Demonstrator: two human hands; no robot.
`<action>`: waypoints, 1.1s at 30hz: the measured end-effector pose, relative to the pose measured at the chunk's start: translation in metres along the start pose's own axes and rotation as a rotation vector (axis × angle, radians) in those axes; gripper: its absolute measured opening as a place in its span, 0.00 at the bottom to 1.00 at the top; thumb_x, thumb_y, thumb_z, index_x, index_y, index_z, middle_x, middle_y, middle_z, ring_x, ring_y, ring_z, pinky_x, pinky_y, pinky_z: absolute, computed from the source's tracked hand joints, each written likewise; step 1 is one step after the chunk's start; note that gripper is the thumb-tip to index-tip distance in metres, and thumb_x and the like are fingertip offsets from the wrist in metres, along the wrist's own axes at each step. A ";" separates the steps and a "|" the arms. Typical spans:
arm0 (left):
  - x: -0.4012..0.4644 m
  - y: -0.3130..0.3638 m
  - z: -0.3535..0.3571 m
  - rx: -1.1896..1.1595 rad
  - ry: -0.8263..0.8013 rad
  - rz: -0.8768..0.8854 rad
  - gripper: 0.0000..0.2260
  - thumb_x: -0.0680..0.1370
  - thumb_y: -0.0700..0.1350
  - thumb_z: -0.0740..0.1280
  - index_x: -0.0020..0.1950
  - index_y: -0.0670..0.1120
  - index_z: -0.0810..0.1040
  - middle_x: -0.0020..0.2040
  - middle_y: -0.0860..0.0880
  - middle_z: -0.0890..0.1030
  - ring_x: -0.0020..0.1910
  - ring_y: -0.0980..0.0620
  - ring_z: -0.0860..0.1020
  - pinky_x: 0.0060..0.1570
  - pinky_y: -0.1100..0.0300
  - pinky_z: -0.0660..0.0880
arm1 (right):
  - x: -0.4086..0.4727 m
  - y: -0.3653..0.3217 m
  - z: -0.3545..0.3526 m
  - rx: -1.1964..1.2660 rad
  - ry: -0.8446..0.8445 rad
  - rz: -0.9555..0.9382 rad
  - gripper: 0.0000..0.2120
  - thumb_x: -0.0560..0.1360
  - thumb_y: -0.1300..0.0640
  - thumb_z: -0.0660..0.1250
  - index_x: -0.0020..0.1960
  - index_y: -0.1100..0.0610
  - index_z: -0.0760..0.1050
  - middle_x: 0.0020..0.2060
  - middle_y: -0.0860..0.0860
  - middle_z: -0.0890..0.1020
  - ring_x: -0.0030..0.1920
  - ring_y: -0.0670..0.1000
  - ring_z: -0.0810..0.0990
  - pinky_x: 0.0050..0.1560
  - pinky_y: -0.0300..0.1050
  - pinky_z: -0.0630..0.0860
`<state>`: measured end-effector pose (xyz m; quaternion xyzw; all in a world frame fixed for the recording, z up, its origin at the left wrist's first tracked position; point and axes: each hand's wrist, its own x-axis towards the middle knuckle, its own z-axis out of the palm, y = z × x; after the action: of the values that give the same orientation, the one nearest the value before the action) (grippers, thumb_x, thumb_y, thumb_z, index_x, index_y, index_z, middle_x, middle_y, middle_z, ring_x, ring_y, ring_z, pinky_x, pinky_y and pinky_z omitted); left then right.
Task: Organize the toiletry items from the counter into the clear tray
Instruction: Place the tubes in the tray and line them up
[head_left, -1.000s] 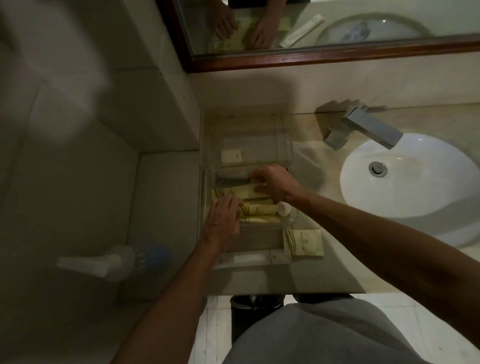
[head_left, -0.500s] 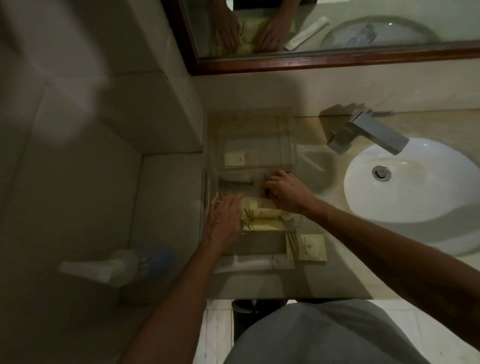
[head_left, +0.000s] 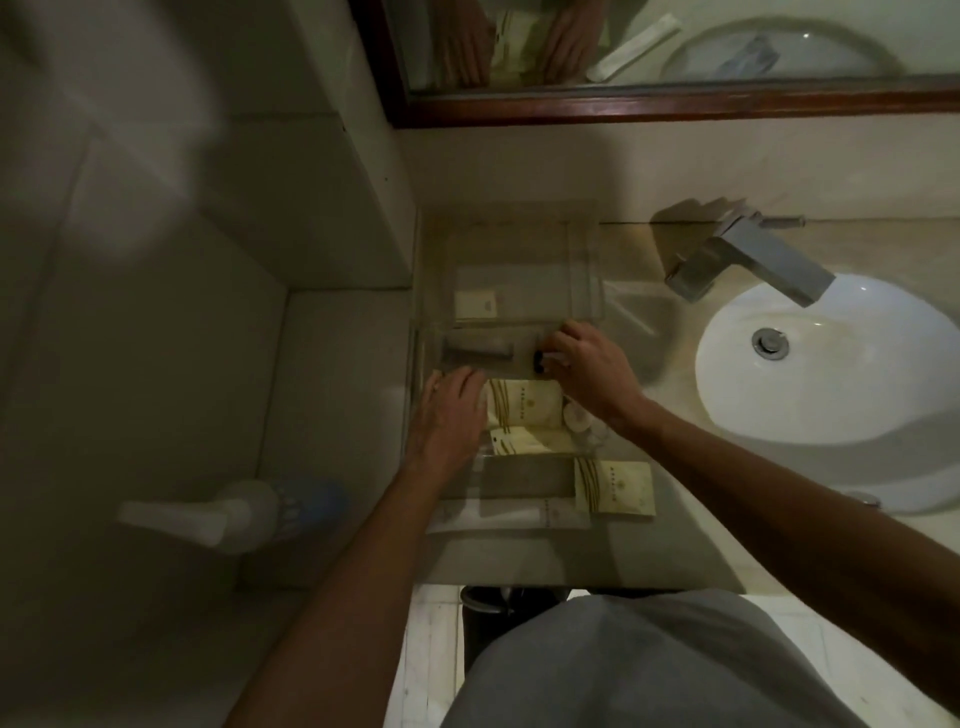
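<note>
Right hand (head_left: 587, 366) pinches a small dark-capped bottle (head_left: 540, 359) at the tray (head_left: 587, 270) wall, fingers curled around it; left hand (head_left: 449, 410) lies flat, fingers straight, on the cream packets (head_left: 524, 405) just beside it. Another packet (head_left: 613, 486) and a long sachet (head_left: 511, 514) lie on the counter nearer the body than both hands. Likely risks: the bottle snags the clear wall and tips, or rolls toward the sink (head_left: 831, 358) to the right; the thin wall is hard to see in the dim light.
</note>
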<state>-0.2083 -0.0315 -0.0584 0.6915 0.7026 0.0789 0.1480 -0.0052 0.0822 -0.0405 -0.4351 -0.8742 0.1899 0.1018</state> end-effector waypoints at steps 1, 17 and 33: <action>-0.003 -0.002 0.000 0.001 0.013 -0.004 0.18 0.80 0.45 0.59 0.71 0.46 0.68 0.69 0.45 0.71 0.68 0.47 0.68 0.75 0.48 0.55 | -0.003 -0.004 0.000 -0.001 -0.004 -0.042 0.08 0.78 0.54 0.68 0.55 0.54 0.79 0.54 0.52 0.80 0.53 0.51 0.78 0.53 0.47 0.77; -0.009 -0.004 0.005 -0.091 0.022 -0.066 0.18 0.76 0.41 0.64 0.66 0.47 0.72 0.61 0.46 0.74 0.59 0.44 0.72 0.62 0.47 0.71 | -0.046 -0.022 0.001 -0.027 -0.341 -0.224 0.16 0.76 0.46 0.68 0.62 0.50 0.78 0.59 0.49 0.80 0.60 0.51 0.74 0.61 0.47 0.70; -0.018 0.001 -0.001 -0.081 0.129 -0.083 0.17 0.78 0.39 0.62 0.67 0.41 0.72 0.65 0.41 0.73 0.63 0.43 0.71 0.68 0.44 0.66 | -0.135 0.016 -0.015 -0.200 -0.240 -0.002 0.34 0.70 0.34 0.68 0.69 0.53 0.72 0.62 0.54 0.78 0.60 0.55 0.76 0.55 0.55 0.79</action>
<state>-0.2074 -0.0488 -0.0556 0.6486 0.7351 0.1452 0.1333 0.0929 -0.0134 -0.0355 -0.4166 -0.8950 0.1522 -0.0471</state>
